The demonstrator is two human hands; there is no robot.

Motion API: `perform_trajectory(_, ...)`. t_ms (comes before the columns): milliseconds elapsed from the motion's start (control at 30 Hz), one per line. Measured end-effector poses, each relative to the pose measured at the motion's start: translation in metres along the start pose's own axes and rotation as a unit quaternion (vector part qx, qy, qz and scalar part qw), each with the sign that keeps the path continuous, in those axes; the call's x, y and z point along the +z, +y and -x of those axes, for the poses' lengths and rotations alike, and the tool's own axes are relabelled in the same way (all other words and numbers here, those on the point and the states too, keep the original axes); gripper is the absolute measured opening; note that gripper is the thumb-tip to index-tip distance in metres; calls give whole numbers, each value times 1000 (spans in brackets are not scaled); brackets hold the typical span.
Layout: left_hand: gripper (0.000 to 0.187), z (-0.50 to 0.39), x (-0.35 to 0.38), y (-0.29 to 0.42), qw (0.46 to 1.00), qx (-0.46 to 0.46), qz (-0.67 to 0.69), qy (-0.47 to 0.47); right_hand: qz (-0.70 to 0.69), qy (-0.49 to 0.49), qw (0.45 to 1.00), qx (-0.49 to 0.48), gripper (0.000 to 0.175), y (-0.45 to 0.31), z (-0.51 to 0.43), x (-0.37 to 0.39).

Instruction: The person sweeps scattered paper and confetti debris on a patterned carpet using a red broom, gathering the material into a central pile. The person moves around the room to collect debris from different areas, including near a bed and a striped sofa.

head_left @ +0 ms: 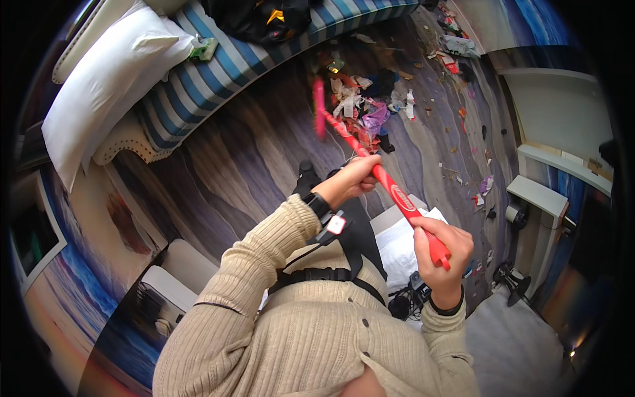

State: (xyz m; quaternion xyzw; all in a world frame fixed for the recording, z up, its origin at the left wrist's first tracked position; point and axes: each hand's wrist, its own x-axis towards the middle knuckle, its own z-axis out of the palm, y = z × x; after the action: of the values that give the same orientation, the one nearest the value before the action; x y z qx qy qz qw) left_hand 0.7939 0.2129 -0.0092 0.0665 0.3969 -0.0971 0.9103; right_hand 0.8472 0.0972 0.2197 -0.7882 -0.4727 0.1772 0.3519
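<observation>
Both my hands are closed around the red handle (392, 183) of a broom. My left hand (354, 179) grips it partway down the shaft, while my right hand (443, 250) holds it near the top end. The pinkish-red broom head (319, 109) is blurred and hangs at or just over the floor, left of a litter pile. That pile of mixed litter (359, 106) holds crumpled white paper, red scraps and a purple plastic bag (376, 116). I cannot tell whether the bristles touch the floor.
A striped blue sofa (208, 79) with a white pillow (119, 84) runs along the far left. More scraps (462, 119) are strewn across the wavy-patterned floor (233, 164) to the right. A small white shelf unit (538, 193) stands at the right. White cloth (397, 258) and dark cables (407, 302) lie beside me.
</observation>
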Motion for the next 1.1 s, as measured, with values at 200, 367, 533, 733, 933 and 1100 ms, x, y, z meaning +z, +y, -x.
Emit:
perform_trajectory(200,21,-4,-62,18,997,-15,24,75,-126,-36,986,103,10,45,-15,42)
perform_trajectory(367,29,-49,-47,25,998,-27,-4,60,-114,-25,986,120,10,75,-30,33)
perform_trajectory(533,25,-99,21,28,999,-32,-39,-14,-57,29,991,117,11,99,-39,-12)
perform_trajectory(733,14,-78,90,31,998,-33,-43,-12,24,-2,1000,-14,14,75,-49,-76)
perform_trajectory(933,23,-65,72,39,996,-7,-7,84,-84,-35,996,26,14,107,-65,-76)
perform_trajectory(1100,23,-101,10,38,994,-57,28,87,-127,-77,987,64,14,146,-70,-41)
